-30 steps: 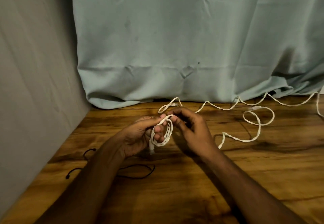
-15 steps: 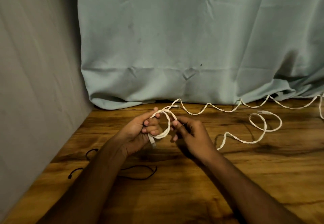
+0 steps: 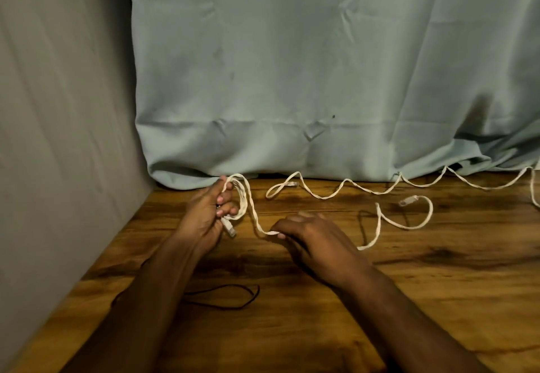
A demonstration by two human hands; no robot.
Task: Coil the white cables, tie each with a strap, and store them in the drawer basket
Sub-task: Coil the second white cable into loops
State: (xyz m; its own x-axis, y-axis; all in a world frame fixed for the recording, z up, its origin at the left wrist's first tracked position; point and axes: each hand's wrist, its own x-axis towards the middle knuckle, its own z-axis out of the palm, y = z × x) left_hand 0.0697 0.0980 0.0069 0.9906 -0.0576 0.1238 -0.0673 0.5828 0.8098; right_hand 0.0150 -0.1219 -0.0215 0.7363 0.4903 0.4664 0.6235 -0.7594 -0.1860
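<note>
Left hand point(image 3: 204, 214) grips small coil point(image 3: 242, 197) of white cable point(image 3: 377, 229) above wooden table point(image 3: 438, 285), plug end dangling below fingers; right hand point(image 3: 315, 241) pinches same cable lower right; rest trails across table near curtain point(image 3: 292, 80); black strap point(image 3: 228, 296) lies near forearms.

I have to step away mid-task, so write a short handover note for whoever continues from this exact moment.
Left hand grips a small coil of the white cable, plug end hanging below the fingers.
Right hand pinches the same cable's free run just off the coil.
The uncoiled rest loops across the wooden table to the right; a second white cable lies along the curtain.
A black strap lies near the left forearm.
Done: a few loops only.
Left: finish coiling, strap it, coil and strap the second cable, store both. The drawer basket is not in view.
</note>
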